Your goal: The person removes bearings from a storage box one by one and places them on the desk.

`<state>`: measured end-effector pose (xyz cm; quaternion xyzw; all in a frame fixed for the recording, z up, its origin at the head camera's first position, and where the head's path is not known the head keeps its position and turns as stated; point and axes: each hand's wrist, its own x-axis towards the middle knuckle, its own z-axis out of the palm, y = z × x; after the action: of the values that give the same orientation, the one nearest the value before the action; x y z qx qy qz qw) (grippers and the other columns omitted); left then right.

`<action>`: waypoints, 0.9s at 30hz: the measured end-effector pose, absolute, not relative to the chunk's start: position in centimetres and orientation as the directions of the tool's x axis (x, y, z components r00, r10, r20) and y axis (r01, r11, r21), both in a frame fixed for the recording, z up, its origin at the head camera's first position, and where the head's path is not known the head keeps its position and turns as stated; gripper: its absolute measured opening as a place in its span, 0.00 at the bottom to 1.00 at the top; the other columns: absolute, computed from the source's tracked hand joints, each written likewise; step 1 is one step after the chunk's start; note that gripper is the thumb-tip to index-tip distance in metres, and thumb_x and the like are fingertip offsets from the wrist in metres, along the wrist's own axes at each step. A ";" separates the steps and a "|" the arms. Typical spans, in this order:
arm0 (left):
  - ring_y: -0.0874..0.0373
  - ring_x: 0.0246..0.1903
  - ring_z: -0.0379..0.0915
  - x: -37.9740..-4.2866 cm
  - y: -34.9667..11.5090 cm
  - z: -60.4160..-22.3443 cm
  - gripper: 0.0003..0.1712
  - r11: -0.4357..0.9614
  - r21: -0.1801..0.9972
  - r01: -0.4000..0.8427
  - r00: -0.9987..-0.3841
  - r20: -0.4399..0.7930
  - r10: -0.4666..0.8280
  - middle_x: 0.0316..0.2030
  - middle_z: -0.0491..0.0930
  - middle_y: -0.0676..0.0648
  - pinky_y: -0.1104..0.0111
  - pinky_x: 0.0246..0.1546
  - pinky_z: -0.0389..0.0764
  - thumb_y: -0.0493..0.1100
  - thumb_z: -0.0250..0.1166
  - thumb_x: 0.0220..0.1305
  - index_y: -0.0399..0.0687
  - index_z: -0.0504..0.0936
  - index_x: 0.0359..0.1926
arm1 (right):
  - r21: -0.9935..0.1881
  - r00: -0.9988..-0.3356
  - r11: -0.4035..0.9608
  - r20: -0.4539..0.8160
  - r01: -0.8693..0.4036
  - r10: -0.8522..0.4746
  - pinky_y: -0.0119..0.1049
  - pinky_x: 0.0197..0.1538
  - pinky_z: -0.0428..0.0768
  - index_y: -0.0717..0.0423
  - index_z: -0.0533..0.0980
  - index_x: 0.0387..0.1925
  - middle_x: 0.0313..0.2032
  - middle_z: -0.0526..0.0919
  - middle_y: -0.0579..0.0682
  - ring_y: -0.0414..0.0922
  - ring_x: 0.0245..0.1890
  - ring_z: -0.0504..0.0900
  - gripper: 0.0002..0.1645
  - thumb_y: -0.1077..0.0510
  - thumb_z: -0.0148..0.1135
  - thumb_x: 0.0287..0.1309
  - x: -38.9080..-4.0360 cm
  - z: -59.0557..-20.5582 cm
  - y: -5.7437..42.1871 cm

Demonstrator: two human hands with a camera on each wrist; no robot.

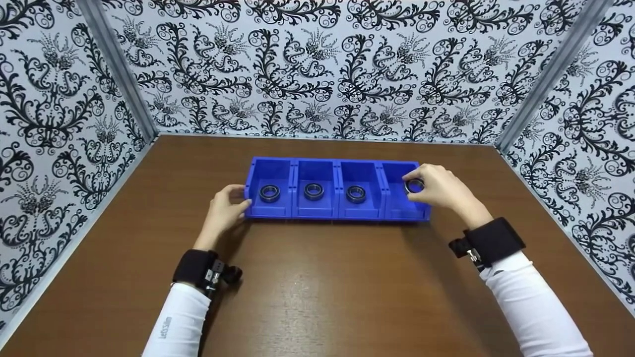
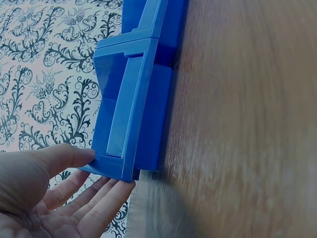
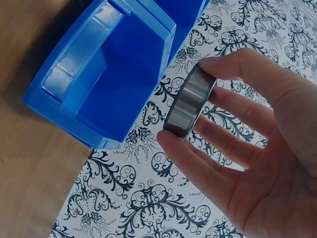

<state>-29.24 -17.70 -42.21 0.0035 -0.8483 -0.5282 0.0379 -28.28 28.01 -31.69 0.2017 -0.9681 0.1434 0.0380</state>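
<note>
A row of joined blue bins [image 1: 268, 213] stands on the table, its open fronts facing me. My left hand [image 1: 225, 210] grips the left end of the row; in the left wrist view the thumb [image 2: 74, 154] lies on the bin's edge and the fingertips touch its outer side. Between thumb and fingertips, my right hand [image 1: 439, 186] pinches a ball bearing [image 3: 189, 101] above the rightmost bin. Three like bearings lie flat, one per bin: a left one [image 1: 269, 199], a middle one [image 1: 313, 198] and a right one [image 1: 356, 201].
The brown wooden table [image 1: 317, 287] extends around the bins. Behind it and at both sides rise white panels [image 1: 317, 89] with black scroll patterns, joined by grey corner posts [image 1: 119, 64]. Black camera straps [image 1: 496, 240] circle both wrists.
</note>
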 end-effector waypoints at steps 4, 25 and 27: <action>0.37 0.60 0.78 -29.2 -17.7 -42.2 0.26 0.449 0.892 0.043 -0.996 0.072 -0.047 0.61 0.78 0.28 0.60 0.46 0.88 0.34 0.64 0.73 0.29 0.73 0.67 | -0.260 -0.915 0.877 0.130 -0.404 -0.382 0.47 0.36 0.72 0.66 0.84 0.56 0.51 0.87 0.64 0.53 0.38 0.78 0.27 0.61 0.70 0.52 -28.0 -31.7 28.1; 0.36 0.60 0.78 -29.1 -17.7 -42.1 0.26 0.452 0.891 0.055 -0.996 0.082 -0.041 0.62 0.78 0.27 0.59 0.47 0.89 0.33 0.65 0.73 0.28 0.72 0.67 | -0.250 -0.893 0.858 0.158 -0.448 -0.420 0.57 0.42 0.81 0.66 0.86 0.52 0.47 0.88 0.63 0.59 0.46 0.84 0.23 0.61 0.70 0.52 -26.5 -32.2 28.4; 0.36 0.61 0.78 -29.1 -17.7 -42.1 0.26 0.451 0.891 0.052 -0.996 0.079 -0.040 0.62 0.77 0.27 0.59 0.46 0.89 0.33 0.65 0.73 0.28 0.72 0.68 | -0.250 -0.890 0.855 0.160 -0.455 -0.427 0.58 0.43 0.81 0.66 0.86 0.51 0.47 0.88 0.62 0.59 0.46 0.84 0.23 0.61 0.70 0.52 -26.3 -32.2 28.5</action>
<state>-29.10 -17.73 -42.06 -0.0035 -0.8507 -0.5238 0.0443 -26.32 28.48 -32.23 0.2292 -0.9617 0.1420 0.0495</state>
